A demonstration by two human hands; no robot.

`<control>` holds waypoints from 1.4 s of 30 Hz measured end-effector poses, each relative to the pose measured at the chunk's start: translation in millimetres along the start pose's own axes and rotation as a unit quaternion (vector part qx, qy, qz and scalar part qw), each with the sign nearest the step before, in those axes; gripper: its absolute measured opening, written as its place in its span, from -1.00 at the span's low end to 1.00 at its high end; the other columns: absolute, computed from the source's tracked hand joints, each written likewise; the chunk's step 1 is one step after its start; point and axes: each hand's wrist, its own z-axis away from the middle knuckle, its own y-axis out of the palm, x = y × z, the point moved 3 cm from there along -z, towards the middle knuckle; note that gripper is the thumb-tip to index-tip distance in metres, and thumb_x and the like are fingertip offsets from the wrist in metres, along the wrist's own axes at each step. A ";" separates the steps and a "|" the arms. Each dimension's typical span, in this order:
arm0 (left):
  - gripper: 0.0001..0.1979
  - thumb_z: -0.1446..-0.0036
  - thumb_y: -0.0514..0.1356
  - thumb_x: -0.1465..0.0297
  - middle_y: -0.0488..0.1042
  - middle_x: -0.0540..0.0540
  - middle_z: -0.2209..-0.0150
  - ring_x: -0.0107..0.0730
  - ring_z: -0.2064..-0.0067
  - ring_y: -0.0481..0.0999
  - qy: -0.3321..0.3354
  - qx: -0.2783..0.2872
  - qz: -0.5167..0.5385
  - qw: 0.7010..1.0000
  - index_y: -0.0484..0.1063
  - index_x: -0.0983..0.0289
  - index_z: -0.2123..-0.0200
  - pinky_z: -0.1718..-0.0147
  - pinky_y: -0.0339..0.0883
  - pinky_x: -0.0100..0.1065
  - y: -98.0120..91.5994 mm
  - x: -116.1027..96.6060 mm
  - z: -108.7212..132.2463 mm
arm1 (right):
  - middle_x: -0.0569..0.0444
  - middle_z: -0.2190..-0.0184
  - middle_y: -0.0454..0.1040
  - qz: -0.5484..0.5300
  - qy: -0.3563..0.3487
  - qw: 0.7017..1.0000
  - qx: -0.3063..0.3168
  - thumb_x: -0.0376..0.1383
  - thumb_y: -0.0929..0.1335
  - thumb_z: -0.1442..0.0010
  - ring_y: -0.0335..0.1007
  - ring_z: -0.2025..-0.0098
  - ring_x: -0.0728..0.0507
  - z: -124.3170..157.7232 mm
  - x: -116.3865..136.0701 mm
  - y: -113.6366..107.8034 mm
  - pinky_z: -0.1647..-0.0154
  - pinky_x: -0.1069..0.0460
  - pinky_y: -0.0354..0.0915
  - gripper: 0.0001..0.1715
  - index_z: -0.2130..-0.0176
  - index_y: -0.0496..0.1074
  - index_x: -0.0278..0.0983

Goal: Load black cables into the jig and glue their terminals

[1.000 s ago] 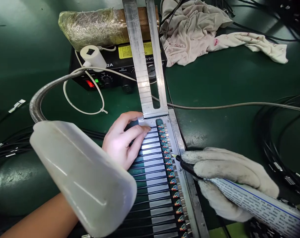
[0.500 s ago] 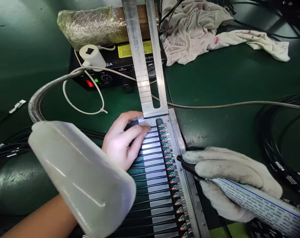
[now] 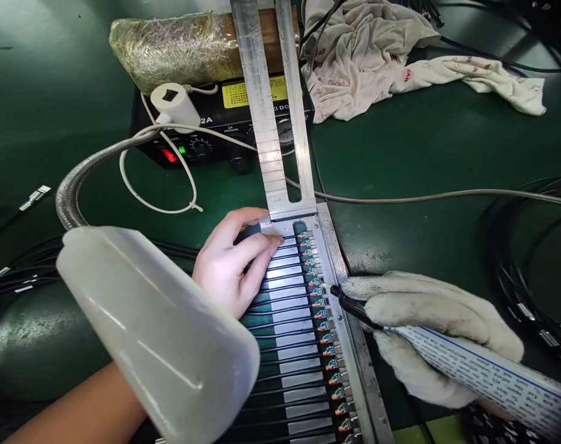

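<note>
My bare left hand (image 3: 236, 262) lies over the upper left edge of a metal fixture plate (image 3: 303, 381), thumb and forefinger pinched at a thin black cable (image 3: 289, 237). Several such cables cross the plate in parallel rows, ending in small connectors with coloured wires (image 3: 324, 327) along a slot. My right hand (image 3: 428, 314), in a white glove, is closed around a pale printed tube (image 3: 488, 370). The tube's black nozzle (image 3: 354, 306) points left, and its yellowish tip is at one connector in the upper half of the row.
A white lamp shade (image 3: 160, 333) on a bendable metal neck covers my left forearm partly. Behind stand a black control box (image 3: 215, 139) with lit switches and a plastic-wrapped roll (image 3: 173, 52). A slotted metal bar (image 3: 257, 92) rises past them. Crumpled cloth (image 3: 354, 61) and cable coils (image 3: 516, 271) lie right.
The whole view has shifted slightly right. My gloved hand and the tube have moved a little up and left over the fixture; my left hand stays on the plate.
</note>
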 end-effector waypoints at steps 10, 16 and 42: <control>-0.89 -0.24 0.18 0.49 0.41 0.17 0.03 -0.25 0.04 0.49 0.005 -0.002 0.002 1.000 0.53 0.30 0.27 -0.01 0.40 -0.23 -0.3 -1.1 -0.2 | -0.01 0.15 0.60 0.023 0.015 1.000 -0.013 -0.48 0.39 -0.06 0.59 0.18 -0.21 7.4 12.7 -6.3 0.20 -0.11 0.58 -0.60 0.06 0.50 -0.31; -0.89 -0.24 0.18 0.48 0.40 0.17 0.02 -0.25 0.02 0.49 -0.001 0.002 0.005 1.000 0.53 0.29 0.28 -0.01 0.41 -0.22 -0.1 -0.9 0.1 | -0.02 0.15 0.60 0.024 0.025 0.999 -0.006 -0.50 0.40 -0.05 0.59 0.20 -0.20 17.7 13.3 -3.9 0.19 -0.11 0.56 -0.63 0.10 0.50 -0.34; -0.90 -0.24 0.18 0.47 0.41 0.16 0.02 -0.26 0.03 0.50 -0.003 -0.003 0.014 1.000 0.51 0.27 0.28 -0.01 0.42 -0.22 -0.6 -1.6 -0.4 | -0.03 0.17 0.61 -0.003 0.016 1.000 -0.012 -0.50 0.42 -0.03 0.60 0.24 -0.26 12.2 8.1 0.0 0.30 -0.20 0.60 -0.58 0.07 0.51 -0.34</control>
